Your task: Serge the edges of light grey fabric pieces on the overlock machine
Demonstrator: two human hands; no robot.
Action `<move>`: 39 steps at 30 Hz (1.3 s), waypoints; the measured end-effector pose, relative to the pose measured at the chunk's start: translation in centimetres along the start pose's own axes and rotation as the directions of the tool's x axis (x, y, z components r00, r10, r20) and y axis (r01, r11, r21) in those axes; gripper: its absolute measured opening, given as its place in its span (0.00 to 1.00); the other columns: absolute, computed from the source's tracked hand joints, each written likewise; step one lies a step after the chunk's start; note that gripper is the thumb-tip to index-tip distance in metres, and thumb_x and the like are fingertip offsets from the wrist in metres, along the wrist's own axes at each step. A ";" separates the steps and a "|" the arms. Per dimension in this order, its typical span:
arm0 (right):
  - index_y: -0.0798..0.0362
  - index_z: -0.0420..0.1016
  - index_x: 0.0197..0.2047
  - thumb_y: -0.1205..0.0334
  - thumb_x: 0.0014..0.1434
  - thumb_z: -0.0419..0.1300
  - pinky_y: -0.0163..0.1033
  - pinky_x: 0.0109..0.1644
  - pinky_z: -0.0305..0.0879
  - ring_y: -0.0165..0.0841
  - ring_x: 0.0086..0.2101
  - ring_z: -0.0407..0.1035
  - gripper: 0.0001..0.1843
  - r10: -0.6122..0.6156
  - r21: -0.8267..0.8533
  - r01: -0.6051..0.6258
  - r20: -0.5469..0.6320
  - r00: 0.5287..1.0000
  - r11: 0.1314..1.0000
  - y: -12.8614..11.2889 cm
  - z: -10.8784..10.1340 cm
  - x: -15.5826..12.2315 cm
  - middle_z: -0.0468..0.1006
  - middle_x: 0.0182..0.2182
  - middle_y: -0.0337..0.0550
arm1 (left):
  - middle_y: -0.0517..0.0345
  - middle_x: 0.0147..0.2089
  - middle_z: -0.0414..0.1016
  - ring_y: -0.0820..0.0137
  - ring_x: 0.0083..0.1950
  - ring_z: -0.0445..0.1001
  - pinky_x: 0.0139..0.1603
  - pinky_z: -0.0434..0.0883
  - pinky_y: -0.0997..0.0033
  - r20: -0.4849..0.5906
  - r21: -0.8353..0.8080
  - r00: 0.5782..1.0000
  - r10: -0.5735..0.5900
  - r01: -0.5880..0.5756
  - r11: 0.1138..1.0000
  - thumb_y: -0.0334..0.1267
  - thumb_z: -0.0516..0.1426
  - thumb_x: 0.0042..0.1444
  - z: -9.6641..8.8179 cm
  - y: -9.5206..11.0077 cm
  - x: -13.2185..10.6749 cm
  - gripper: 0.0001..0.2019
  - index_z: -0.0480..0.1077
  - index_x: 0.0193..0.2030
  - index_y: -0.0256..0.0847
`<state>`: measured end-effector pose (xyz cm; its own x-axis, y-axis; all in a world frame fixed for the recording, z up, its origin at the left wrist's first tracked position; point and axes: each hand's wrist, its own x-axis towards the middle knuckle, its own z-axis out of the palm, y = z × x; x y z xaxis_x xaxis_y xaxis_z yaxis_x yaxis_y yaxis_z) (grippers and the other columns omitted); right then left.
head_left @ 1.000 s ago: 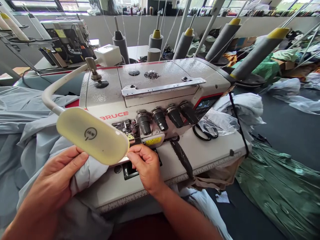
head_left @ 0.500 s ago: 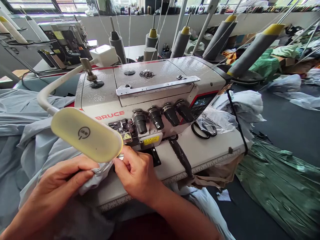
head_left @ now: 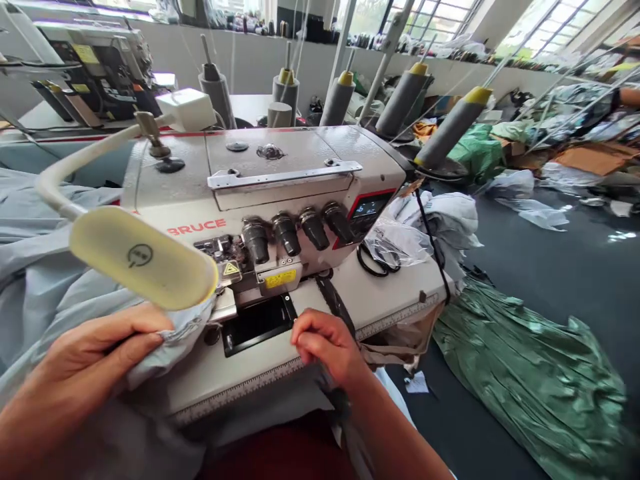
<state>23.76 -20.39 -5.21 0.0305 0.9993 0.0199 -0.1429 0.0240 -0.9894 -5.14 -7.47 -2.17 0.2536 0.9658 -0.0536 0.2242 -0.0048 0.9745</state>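
Observation:
My left hand (head_left: 93, 357) is closed on the edge of a pale grey fabric (head_left: 45, 293), thumb and fingers pinching it just under the cream lamp head (head_left: 143, 257). The fabric lies by the presser-foot area (head_left: 220, 253) of a white BRUCE overlock machine (head_left: 270, 173). My right hand (head_left: 327, 347) rests at the front edge of the machine bed, beside a black strap (head_left: 333, 300). Its fingers are curled shut, and whether they hold anything is hidden.
Several tension knobs (head_left: 295, 230) stick out of the machine front. Black scissors (head_left: 373, 261) and a clear plastic bag (head_left: 395, 237) lie on the bed's right. Grey thread cones (head_left: 447, 130) stand behind. Green fabric (head_left: 525, 380) lies on the floor at right. Another machine (head_left: 95, 63) stands back left.
My right hand has left the fabric near the needle and moved right, to the bed's front edge. My left hand keeps its hold on the fabric. The view has swung right.

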 end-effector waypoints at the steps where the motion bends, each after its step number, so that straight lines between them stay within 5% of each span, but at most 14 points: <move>1: 0.54 0.72 0.34 0.65 0.59 0.53 0.29 0.25 0.55 0.25 0.21 0.58 0.07 -0.020 -0.038 0.018 -0.058 0.998 0.999 0.1 0.0 -0.1 0.66 0.19 0.33 | 0.58 0.35 0.80 0.68 0.38 0.76 0.41 0.73 0.85 0.042 0.050 0.998 0.041 -0.043 0.998 0.38 0.70 0.36 0.1 0.2 -0.2 0.11 0.80 0.31 0.44; 3: 0.54 0.73 0.40 0.64 0.61 0.53 0.31 0.29 0.60 0.27 0.24 0.63 0.08 -0.078 -0.136 0.063 -0.109 0.991 0.989 0.2 1.0 0.0 0.68 0.22 0.35 | 0.58 0.40 0.80 0.68 0.42 0.76 0.41 0.74 0.83 0.094 0.121 0.992 0.079 -0.090 0.989 0.43 0.66 0.46 0.3 0.5 -0.5 0.12 0.79 0.39 0.47; 6: 0.54 0.74 0.46 0.67 0.61 0.53 0.32 0.35 0.65 0.29 0.31 0.69 0.13 -0.197 -0.255 0.184 -0.024 0.980 0.949 -0.2 3.8 0.7 0.73 0.28 0.38 | 0.56 0.42 0.80 0.68 0.43 0.77 0.41 0.74 0.82 0.059 0.085 0.998 0.002 -0.007 0.996 0.45 0.63 0.51 0.3 0.8 -0.9 0.14 0.77 0.45 0.47; 9: 0.55 0.72 0.51 0.68 0.61 0.52 0.32 0.38 0.66 0.29 0.34 0.70 0.16 -0.294 -0.312 0.296 0.052 0.954 0.903 -0.3 6.6 1.7 0.76 0.34 0.42 | 0.56 0.38 0.80 0.70 0.40 0.76 0.40 0.74 0.83 0.018 -0.003 0.998 -0.054 0.054 0.999 0.45 0.67 0.47 0.5 1.3 -1.1 0.14 0.77 0.40 0.44; 13: 0.56 0.68 0.56 0.68 0.62 0.51 0.31 0.39 0.67 0.29 0.33 0.70 0.19 -0.297 -0.319 0.292 0.035 0.954 0.902 0.3 8.5 2.8 0.77 0.34 0.41 | 0.57 0.34 0.78 0.72 0.32 0.74 0.30 0.73 0.82 -0.063 -0.149 0.982 -0.177 0.166 0.975 0.47 0.69 0.40 1.3 2.1 -1.1 0.18 0.76 0.37 0.42; 21: 0.56 0.63 0.62 0.69 0.61 0.53 0.33 0.44 0.69 0.32 0.38 0.73 0.25 -0.307 -0.349 0.368 0.217 0.926 0.862 0.7 10.3 2.9 0.78 0.40 0.45 | 0.57 0.31 0.79 0.68 0.27 0.76 0.25 0.75 0.77 -0.020 -0.262 0.965 -0.260 0.246 0.933 0.41 0.69 0.39 2.0 3.1 -0.7 0.10 0.76 0.31 0.49; 26: 0.56 0.68 0.56 0.69 0.62 0.51 0.33 0.40 0.69 0.31 0.33 0.72 0.19 -0.405 -0.356 0.427 0.140 0.904 0.831 0.9 10.4 2.9 0.78 0.34 0.43 | 0.58 0.27 0.78 0.61 0.31 0.79 0.28 0.79 0.71 -0.036 -0.279 0.953 -0.300 0.279 0.919 0.42 0.69 0.37 1.7 2.9 -0.6 0.12 0.77 0.32 0.52; 31: 0.57 0.68 0.53 0.69 0.61 0.50 0.33 0.36 0.67 0.31 0.28 0.69 0.17 -0.420 -0.374 0.413 0.065 0.905 0.831 0.9 10.2 3.1 0.75 0.30 0.40 | 0.55 0.34 0.80 0.53 0.40 0.79 0.30 0.81 0.64 -0.079 -0.309 0.924 -0.375 0.335 0.890 0.41 0.70 0.31 1.7 2.9 -0.1 0.22 0.77 0.39 0.47; 39: 0.61 0.63 0.58 0.68 0.62 0.48 0.34 0.33 0.65 0.32 0.28 0.70 0.21 -0.397 -0.414 0.371 0.025 0.918 0.831 1.6 10.5 3.1 0.76 0.30 0.42 | 0.61 0.35 0.80 0.55 0.43 0.79 0.28 0.80 0.72 -0.156 -0.324 0.884 -0.441 0.376 0.868 0.36 0.70 0.24 2.1 3.2 0.6 0.23 0.78 0.35 0.48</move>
<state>13.28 -16.95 -5.21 0.0596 0.9082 0.4143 0.3020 0.3791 -0.8747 -2.30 -7.47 0.44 -0.0214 0.8963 -0.4430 -0.0150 0.4427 0.8965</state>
